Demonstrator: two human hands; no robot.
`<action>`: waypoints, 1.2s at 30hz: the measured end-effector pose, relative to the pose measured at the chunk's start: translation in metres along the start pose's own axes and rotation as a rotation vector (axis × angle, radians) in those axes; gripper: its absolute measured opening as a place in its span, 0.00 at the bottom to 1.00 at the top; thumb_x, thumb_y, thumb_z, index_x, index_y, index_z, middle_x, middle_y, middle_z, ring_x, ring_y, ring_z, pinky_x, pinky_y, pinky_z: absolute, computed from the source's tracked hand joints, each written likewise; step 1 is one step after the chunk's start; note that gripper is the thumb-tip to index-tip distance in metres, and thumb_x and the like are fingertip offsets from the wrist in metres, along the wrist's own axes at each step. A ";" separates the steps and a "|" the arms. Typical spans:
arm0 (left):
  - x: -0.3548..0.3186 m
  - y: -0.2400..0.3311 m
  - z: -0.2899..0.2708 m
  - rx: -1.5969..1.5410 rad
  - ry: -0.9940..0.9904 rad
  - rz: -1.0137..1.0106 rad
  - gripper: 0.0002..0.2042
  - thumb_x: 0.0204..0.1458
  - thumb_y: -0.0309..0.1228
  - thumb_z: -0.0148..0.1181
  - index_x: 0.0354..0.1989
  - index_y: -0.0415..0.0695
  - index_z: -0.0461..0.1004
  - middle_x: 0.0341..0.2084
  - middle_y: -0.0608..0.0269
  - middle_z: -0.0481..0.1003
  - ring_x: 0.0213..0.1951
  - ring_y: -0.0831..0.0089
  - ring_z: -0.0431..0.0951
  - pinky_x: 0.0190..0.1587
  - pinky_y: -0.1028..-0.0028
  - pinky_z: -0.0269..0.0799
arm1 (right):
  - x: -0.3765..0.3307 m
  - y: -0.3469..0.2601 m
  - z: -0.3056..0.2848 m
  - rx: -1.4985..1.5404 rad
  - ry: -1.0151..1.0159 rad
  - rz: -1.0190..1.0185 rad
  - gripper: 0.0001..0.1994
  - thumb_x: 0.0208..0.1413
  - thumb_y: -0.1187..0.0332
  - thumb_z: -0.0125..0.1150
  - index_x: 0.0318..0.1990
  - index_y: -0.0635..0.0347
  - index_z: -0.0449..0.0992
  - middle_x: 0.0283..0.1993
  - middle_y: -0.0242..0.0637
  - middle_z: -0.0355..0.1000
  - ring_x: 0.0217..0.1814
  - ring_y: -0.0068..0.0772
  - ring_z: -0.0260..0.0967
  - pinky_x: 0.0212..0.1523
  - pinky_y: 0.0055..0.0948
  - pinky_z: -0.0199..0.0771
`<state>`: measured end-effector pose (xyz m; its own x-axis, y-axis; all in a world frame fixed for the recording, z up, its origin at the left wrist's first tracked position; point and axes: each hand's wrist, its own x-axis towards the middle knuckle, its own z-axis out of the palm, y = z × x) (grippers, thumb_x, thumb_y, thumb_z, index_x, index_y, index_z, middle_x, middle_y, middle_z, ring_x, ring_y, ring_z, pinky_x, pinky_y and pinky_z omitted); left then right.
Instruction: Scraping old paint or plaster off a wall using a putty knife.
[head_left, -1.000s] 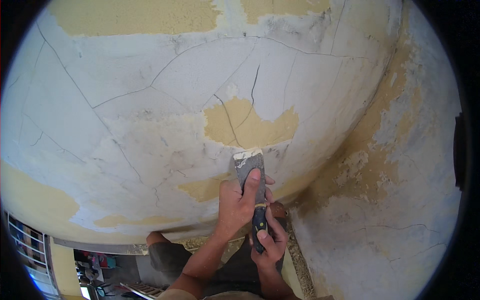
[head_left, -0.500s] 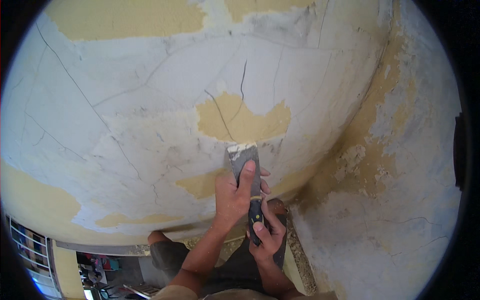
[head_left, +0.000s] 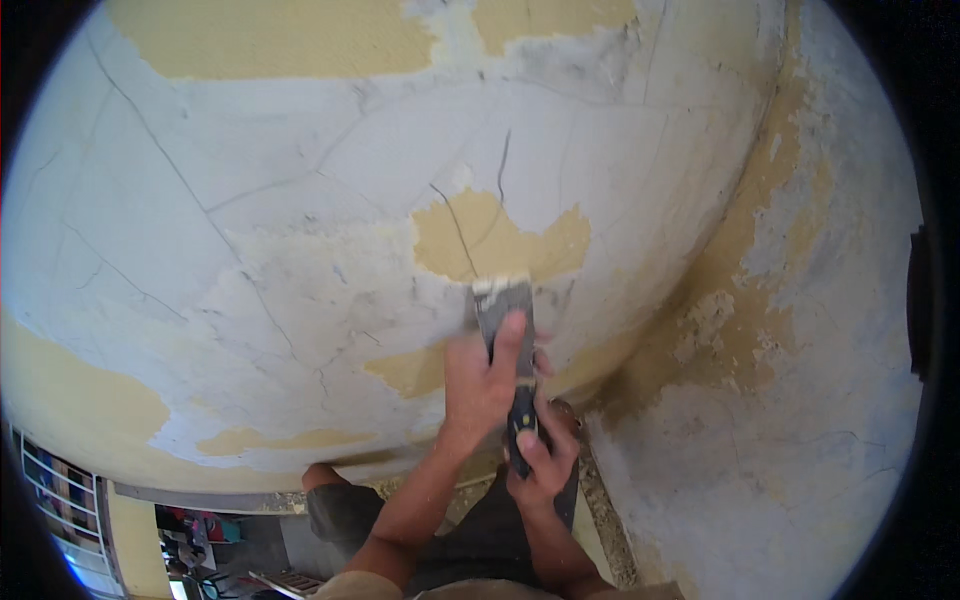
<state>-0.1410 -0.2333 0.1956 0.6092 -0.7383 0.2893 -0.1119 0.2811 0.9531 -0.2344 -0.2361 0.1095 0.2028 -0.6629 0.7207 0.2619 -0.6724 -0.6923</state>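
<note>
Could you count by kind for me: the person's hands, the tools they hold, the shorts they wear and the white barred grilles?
Bare hands, left hand and right hand: 2
Flat grey-bladed scraper with a black handle: 1
Pair of dark cloth shorts: 1
White barred grille, lower left: 1
Total: 5

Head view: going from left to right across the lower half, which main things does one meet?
White bars, left knee, left hand, right hand, cracked side wall. The scraper overlaps both hands, so I leave it out.
</note>
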 end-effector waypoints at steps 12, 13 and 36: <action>-0.002 -0.006 0.000 -0.055 -0.015 -0.177 0.23 0.59 0.45 0.44 0.29 0.35 0.75 0.14 0.62 0.73 0.19 0.79 0.73 0.23 0.79 0.68 | -0.015 -0.006 -0.005 0.296 0.036 0.339 0.24 0.50 0.70 0.49 0.53 0.79 0.63 0.39 0.51 0.70 0.20 0.23 0.63 0.20 0.19 0.63; -0.001 -0.005 0.000 -0.064 -0.014 -0.123 0.23 0.59 0.45 0.44 0.29 0.35 0.75 0.14 0.62 0.73 0.19 0.79 0.73 0.23 0.79 0.68 | -0.015 -0.006 -0.006 0.302 0.038 0.326 0.24 0.50 0.70 0.49 0.53 0.79 0.63 0.39 0.51 0.70 0.20 0.23 0.63 0.20 0.19 0.63; -0.001 -0.001 -0.001 -0.014 -0.027 -0.129 0.24 0.59 0.45 0.43 0.29 0.34 0.75 0.14 0.63 0.73 0.19 0.79 0.72 0.22 0.79 0.67 | -0.013 -0.006 -0.003 0.374 0.069 0.414 0.25 0.49 0.68 0.51 0.52 0.81 0.63 0.42 0.53 0.69 0.22 0.22 0.64 0.19 0.19 0.63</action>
<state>-0.1409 -0.2327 0.1940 0.5961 -0.7854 0.1667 -0.0226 0.1911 0.9813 -0.2415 -0.2245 0.1035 0.3012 -0.8750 0.3791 0.4929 -0.1975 -0.8474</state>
